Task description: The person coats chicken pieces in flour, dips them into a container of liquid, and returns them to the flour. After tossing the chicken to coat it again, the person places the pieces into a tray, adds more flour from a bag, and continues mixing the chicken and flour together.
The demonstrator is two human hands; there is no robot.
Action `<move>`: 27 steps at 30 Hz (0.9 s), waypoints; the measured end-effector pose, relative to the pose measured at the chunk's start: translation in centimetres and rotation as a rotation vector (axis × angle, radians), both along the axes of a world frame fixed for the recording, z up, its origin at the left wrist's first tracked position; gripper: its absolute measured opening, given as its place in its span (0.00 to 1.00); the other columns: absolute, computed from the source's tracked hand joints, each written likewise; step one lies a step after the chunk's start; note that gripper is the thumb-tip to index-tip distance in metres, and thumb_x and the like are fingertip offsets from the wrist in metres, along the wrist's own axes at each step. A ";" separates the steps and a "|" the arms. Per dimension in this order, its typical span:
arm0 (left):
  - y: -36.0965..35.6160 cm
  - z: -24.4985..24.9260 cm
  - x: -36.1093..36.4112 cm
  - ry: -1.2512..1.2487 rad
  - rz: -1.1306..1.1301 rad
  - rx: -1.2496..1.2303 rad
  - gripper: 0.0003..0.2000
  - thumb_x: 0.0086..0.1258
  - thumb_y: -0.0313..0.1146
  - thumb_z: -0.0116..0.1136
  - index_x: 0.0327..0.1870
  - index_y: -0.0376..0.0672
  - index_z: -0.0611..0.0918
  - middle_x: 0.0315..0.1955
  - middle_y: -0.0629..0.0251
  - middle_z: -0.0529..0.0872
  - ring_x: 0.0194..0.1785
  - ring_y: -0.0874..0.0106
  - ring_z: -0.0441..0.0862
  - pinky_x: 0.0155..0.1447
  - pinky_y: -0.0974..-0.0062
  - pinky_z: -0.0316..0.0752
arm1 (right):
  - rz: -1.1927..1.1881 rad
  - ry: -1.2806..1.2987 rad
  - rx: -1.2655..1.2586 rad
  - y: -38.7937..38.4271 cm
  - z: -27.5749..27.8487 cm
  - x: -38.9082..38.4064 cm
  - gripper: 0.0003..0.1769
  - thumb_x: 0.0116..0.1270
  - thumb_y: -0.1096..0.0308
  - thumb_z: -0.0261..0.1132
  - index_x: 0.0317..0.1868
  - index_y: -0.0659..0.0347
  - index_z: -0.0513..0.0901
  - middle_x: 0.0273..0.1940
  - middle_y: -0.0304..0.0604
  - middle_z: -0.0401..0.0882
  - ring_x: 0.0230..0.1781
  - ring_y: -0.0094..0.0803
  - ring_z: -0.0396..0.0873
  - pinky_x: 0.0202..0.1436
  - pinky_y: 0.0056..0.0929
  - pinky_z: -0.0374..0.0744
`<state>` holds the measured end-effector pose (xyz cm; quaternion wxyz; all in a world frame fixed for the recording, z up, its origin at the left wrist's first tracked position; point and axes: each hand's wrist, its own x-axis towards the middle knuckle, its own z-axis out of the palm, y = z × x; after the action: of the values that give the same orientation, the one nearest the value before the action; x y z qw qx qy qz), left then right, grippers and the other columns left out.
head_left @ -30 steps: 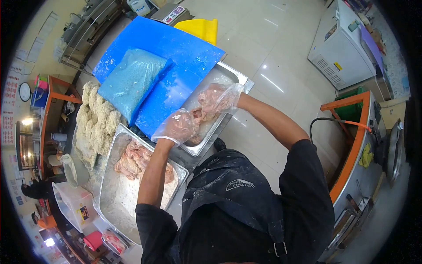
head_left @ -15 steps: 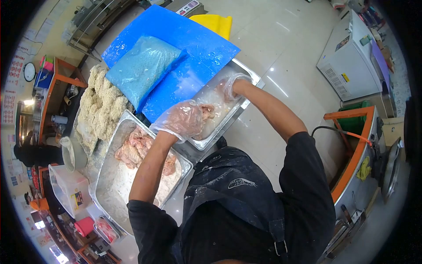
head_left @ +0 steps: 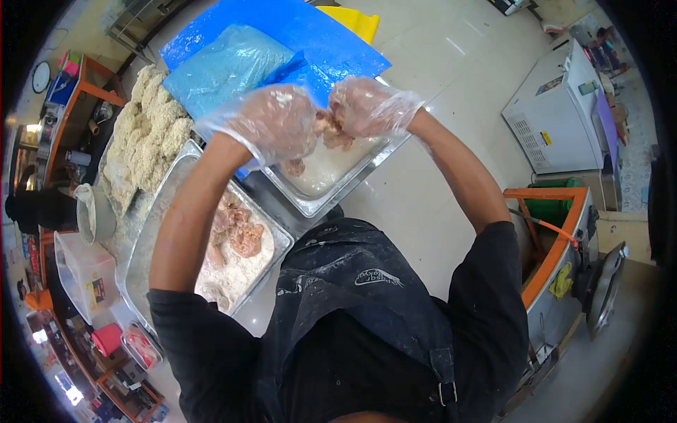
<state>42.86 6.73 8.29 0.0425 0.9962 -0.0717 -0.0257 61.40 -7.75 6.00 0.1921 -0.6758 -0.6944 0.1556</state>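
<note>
A: What are the hands doing?

B: The left hand [head_left: 278, 123] and the right hand [head_left: 367, 106], both wearing loose clear plastic gloves, are closing narrowly on a lumpy, pale-pink piece of raw meat [head_left: 333, 132]. They are holding it between them, above a rectangular silver metal tray with cloudy, pale liquid [head_left: 310, 208].

A: Why there?

B: My guess is that the tray is catching drips, while the two-sided grip is steadying a slippery, uneven piece. The fingers are hiding much of the contact, so I'm not telling how firm the grip is.

A: Is anything else lying in that tray?

B: A smaller pinkish piece [head_left: 294, 166] is resting near the left glove.

A: And around it?

B: A silver metal tray of white flour [head_left: 262, 278] is sitting close by, with raw pink pieces [head_left: 247, 238] lying on the flour. Beyond it, a heap of crumbly, cream-coated pieces [head_left: 148, 134] is spreading out.

A: What's getting in the way?

B: The left forearm is crossing the floury tray and hiding part of it. A broad, glossy blue sheet [head_left: 310, 35] is lying beyond the hands, and a filled light-blue plastic bag [head_left: 229, 70] is resting on it, perhaps weighing it down, crowding the left glove's side.
</note>
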 end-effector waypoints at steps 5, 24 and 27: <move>-1.4 12.1 1.5 0.304 0.212 0.081 0.24 0.63 0.46 0.59 0.58 0.47 0.73 0.48 0.67 0.79 0.54 0.71 0.76 0.61 0.72 0.72 | 0.066 -0.073 0.137 0.2 8.1 -0.2 0.13 0.50 0.63 0.66 0.28 0.66 0.81 0.24 0.51 0.79 0.25 0.46 0.79 0.32 0.38 0.79; 2.5 -9.4 1.0 -0.113 0.262 0.162 0.26 0.59 0.51 0.59 0.57 0.49 0.73 0.57 0.63 0.74 0.62 0.66 0.69 0.65 0.68 0.65 | -0.129 -0.015 0.461 -0.5 -1.7 -2.0 0.18 0.38 0.67 0.70 0.34 0.60 0.79 0.32 0.46 0.78 0.35 0.43 0.78 0.41 0.37 0.76; 0.2 -7.2 1.2 -0.235 0.234 -0.069 0.22 0.61 0.49 0.58 0.53 0.47 0.75 0.51 0.62 0.76 0.58 0.63 0.72 0.62 0.65 0.68 | -0.151 -0.044 0.702 -0.4 0.3 -2.1 0.14 0.40 0.69 0.69 0.31 0.61 0.79 0.32 0.47 0.78 0.34 0.43 0.78 0.41 0.38 0.76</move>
<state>44.10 6.91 1.08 0.0707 0.9918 0.0392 0.0985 59.29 -8.18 6.28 0.4087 -0.6210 -0.6577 -0.1216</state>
